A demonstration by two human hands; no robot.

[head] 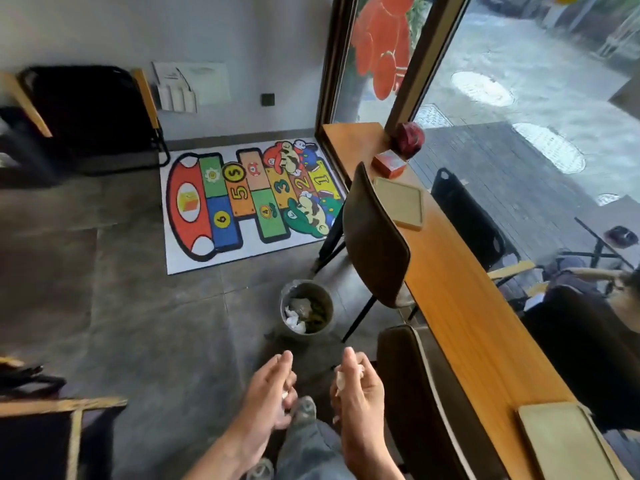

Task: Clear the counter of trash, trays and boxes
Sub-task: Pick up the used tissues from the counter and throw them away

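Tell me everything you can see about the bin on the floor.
The bin is a small round pail, grey and metallic-looking, standing upright on the dark tiled floor with no lid. A thin clear liner seems to fold over its rim. Inside lie crumpled white tissues and some dark greenish waste, filling it only partway. It sits beside the legs of the nearer brown chair, ahead of both hands; nothing touches it.

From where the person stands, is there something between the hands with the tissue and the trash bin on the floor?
Nothing visible blocks the way. The right hand and left hand each hold crumpled tissue above bare floor, and the open trash bin stands straight ahead. The nearest chair stands to the bin's right, beside the counter.
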